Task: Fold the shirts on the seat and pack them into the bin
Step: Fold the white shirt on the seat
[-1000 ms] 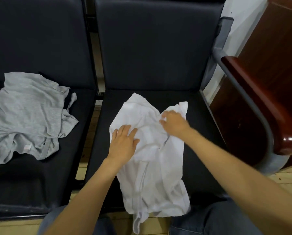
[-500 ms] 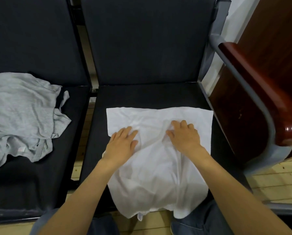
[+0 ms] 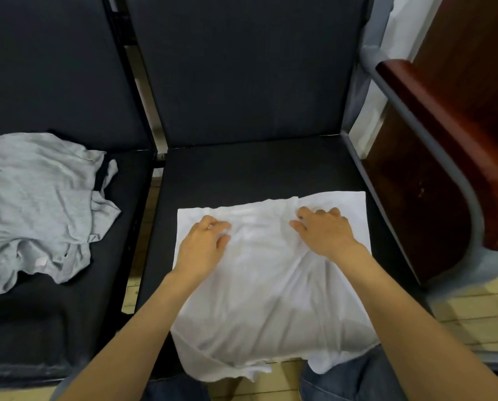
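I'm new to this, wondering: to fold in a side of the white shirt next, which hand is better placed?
Probably the left. The left hand rests close to the left edge of the white shirt, fingers curled into the cloth; the right hand sits farther from its edge.

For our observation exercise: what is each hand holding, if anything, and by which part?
Left hand and right hand both appear to pinch the wrinkled white fabric shirt near its far edge.
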Motion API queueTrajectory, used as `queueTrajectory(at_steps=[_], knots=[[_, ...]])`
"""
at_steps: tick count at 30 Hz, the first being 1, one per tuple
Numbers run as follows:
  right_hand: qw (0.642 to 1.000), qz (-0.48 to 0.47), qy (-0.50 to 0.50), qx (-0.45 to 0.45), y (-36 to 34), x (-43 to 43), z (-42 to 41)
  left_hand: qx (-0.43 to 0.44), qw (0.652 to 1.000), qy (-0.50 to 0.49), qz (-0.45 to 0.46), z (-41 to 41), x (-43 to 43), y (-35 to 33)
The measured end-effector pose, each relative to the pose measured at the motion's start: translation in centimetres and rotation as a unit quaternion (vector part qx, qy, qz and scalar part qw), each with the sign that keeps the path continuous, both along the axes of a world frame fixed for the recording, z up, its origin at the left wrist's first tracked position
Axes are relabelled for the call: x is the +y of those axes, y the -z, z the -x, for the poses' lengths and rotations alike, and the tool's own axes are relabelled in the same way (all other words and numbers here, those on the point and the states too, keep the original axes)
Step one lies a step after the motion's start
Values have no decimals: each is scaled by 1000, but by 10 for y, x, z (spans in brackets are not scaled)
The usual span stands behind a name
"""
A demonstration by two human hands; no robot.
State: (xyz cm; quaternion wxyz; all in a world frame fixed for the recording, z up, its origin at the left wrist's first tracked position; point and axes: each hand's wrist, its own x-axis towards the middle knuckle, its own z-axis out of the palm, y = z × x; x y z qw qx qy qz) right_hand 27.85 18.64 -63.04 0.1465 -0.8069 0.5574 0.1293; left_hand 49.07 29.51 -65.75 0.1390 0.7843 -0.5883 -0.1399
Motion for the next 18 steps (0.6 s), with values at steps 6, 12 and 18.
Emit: queueTrajectory(at_steps=[6,12,18], knots=[[999,-43,6,19,0,7,5,-96,989,6,-110,6,-7,-4],[999,-19,21,40,7,-45,-16,-49,985,7,-167,-43,-75,0],[998,-10,61,6,14,-121,-57,-85,996,24,21,-37,-113,-21]])
